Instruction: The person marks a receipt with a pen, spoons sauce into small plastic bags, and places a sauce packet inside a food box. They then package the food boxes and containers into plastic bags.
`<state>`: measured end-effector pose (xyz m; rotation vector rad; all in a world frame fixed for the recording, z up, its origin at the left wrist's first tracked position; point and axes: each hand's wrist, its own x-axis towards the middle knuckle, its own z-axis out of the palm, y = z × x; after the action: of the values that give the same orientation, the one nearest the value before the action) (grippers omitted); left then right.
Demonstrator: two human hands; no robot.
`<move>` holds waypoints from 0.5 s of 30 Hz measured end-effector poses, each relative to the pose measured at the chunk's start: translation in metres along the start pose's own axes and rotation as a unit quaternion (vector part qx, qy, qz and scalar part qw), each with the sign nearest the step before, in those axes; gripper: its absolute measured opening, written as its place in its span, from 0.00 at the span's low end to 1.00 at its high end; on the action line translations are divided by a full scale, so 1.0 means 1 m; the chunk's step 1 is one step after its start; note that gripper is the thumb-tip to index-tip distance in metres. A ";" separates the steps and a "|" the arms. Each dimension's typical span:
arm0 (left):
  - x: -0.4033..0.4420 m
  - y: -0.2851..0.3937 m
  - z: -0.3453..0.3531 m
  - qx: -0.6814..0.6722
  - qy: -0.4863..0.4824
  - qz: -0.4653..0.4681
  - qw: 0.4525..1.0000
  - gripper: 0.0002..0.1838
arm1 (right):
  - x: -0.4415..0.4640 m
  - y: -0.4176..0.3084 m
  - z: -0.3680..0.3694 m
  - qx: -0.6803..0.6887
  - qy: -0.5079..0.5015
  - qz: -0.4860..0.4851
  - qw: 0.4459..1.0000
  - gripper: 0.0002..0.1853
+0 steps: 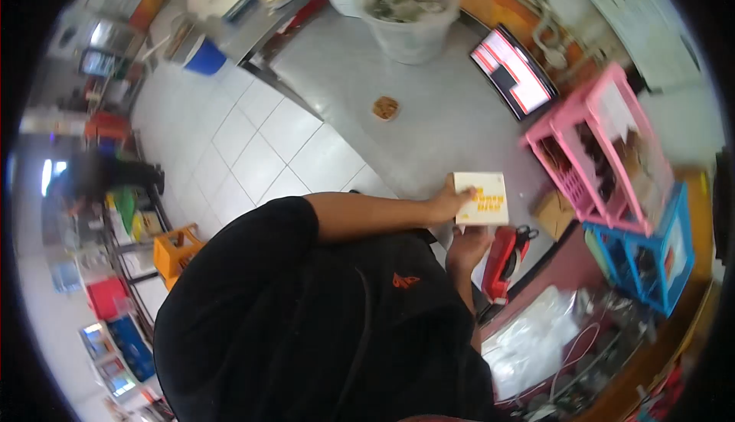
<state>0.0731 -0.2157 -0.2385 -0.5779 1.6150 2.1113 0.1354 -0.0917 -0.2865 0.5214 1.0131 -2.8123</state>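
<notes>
A small white box (490, 211) with yellow lettering is held over the edge of the metal table (337, 78). My left hand (450, 202) grips its left side, thumb on the top face. My right hand (467, 247) is closed at the box's lower edge, its fingers partly hidden under the box. Just right of my right hand lies a red tape dispenser (501, 265), with dark-handled scissors (527, 233) beside it. Farther up the table stands a small container of brown food (385, 108).
A whitish bucket (409, 39), a lit screen (528, 89), a pink rack (589, 185) and a blue rack (677, 273) line the far and right sides. Plastic bags (536, 338) lie lower right. Across the tiled floor (260, 127) are a blurred person (99, 177) and an orange stool (174, 254).
</notes>
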 end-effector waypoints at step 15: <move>-0.237 0.022 -0.544 0.209 0.175 0.134 0.953 0.40 | -0.011 0.242 0.141 -0.203 0.086 0.315 0.923 0.26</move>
<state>0.2961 -0.7651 -0.2194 -0.6416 2.3790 1.8192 0.1583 -0.3685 -0.3265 0.8620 1.1566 -1.9582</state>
